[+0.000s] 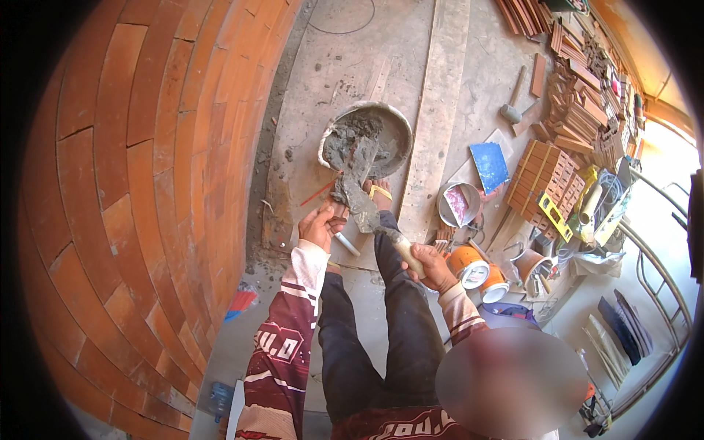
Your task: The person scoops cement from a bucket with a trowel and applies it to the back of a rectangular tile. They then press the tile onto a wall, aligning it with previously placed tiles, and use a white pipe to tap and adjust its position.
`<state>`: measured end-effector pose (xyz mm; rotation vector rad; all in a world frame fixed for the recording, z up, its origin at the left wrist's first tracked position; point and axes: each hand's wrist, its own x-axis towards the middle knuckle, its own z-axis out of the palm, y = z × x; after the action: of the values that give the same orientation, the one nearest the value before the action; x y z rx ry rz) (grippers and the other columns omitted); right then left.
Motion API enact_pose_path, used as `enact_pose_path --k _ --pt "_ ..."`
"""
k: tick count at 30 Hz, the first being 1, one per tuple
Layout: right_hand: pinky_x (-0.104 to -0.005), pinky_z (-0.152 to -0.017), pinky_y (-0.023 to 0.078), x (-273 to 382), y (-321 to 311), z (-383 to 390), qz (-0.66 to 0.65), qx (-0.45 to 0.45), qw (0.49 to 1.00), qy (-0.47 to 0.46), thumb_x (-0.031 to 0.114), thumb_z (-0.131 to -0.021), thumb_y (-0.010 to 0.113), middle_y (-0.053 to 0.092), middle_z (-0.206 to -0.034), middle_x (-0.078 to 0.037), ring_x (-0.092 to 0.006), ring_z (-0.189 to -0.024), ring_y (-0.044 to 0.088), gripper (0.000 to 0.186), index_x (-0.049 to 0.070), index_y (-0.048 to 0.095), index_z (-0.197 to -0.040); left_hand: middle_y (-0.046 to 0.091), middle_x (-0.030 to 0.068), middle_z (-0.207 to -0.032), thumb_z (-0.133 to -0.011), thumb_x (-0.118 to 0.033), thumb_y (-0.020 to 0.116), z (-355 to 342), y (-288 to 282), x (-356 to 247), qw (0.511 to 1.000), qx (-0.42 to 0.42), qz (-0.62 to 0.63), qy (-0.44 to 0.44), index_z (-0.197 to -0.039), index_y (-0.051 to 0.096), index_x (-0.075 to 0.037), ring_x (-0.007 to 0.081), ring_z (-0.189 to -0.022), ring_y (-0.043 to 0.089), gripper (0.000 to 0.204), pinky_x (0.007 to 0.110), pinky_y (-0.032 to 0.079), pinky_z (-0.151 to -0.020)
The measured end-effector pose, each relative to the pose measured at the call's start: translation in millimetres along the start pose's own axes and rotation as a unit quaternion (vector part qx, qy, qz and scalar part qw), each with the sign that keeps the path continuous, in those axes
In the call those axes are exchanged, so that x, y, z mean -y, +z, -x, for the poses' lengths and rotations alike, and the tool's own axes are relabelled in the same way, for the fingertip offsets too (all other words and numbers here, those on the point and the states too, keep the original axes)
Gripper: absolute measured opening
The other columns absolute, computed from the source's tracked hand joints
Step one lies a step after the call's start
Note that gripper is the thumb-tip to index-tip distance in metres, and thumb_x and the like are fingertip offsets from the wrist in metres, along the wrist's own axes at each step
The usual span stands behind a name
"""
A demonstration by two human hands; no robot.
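Note:
My right hand (pixel 431 265) is closed around the pale handle of a trowel (pixel 402 248). The trowel's blade points up and left, smeared with wet grey mortar (pixel 356 196). My left hand (pixel 320 226) is beside the blade with its fingers curled in; mortar lies against the fingertips, and what they grip is hidden. Just beyond both hands, a round tub (pixel 405 136) with a pale, crusted rim holds more grey mortar. A thin red strip (pixel 317 193) shows between the left hand and the tub. Below the blade lies a short white tube (pixel 347 244).
An orange brick wall (pixel 117 169) rises close on the left. A long plank (pixel 438 88) runs along the floor to the right. Farther right are a mallet (pixel 511 114), stacked bricks (pixel 543 176), a bucket (pixel 449 213), a yellow level (pixel 555 216) and orange containers (pixel 467 258).

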<state>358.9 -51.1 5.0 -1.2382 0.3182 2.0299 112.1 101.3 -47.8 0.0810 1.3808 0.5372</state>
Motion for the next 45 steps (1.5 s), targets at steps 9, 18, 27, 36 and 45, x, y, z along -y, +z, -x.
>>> enact_pose_path --k 9,18,27,36,45 --pt "-0.0201 -0.041 0.037 3 -6 44 0.183 -0.067 0.981 -0.02 0.034 -0.098 0.053 0.062 -0.07 -0.002 -0.0067 -0.045 0.05 0.033 0.002 0.064 -0.1 0.065 0.009 -0.088 -0.091 -0.012 0.058 -3 -25 -12 1.0 -0.018 0.001 0.024 -0.106 0.059 0.001 0.0215 -0.071 0.066 0.02 0.03 0.052 -0.064" --pt "-0.0411 -0.084 0.049 -35 61 -34 0.475 -0.229 0.782 -0.333 0.008 -0.086 0.061 0.06 -0.102 -0.021 -0.0357 -0.096 0.063 0.046 -0.001 0.04 -0.126 0.065 0.0103 -0.084 -0.091 -0.014 0.059 30 -1 3 0.998 -0.05 0.036 0.03 -0.1 0.057 -0.001 0.0212 -0.071 0.065 0.017 0.03 0.051 -0.065" --pt "-0.0489 -0.068 0.05 -101 31 -58 0.568 -0.278 0.672 -0.387 0.005 -0.083 0.063 0.054 -0.106 -0.021 -0.0429 -0.083 0.061 0.042 0.007 0.043 -0.119 0.065 0.0081 -0.083 -0.09 -0.015 0.059 53 23 5 0.994 -0.066 0.059 0.058 -0.104 0.06 -0.001 0.019 -0.072 0.064 0.02 0.029 0.049 -0.066" --pt "-0.0452 -0.073 0.051 -24 13 14 0.598 -0.299 0.669 -0.324 0.015 -0.081 0.067 0.058 -0.104 -0.021 -0.0407 -0.087 0.062 0.045 0.004 0.047 -0.119 0.066 0.005 -0.085 -0.092 -0.015 0.059 37 -35 -10 0.95 -0.04 -0.193 0.242 -0.099 0.063 0.002 0.0129 -0.073 0.061 0.019 0.027 0.049 -0.066" --pt "-0.0436 -0.075 0.05 37 50 -9 0.652 -0.271 0.651 -0.28 0.03 -0.086 0.064 0.062 -0.097 -0.02 -0.0377 -0.088 0.062 0.048 0.002 0.055 -0.123 0.061 0.0012 -0.082 -0.091 -0.012 0.059 74 -64 5 0.943 -0.009 -0.229 0.242 -0.104 0.063 0.003 0.0087 -0.073 0.056 0.02 0.025 0.047 -0.067"
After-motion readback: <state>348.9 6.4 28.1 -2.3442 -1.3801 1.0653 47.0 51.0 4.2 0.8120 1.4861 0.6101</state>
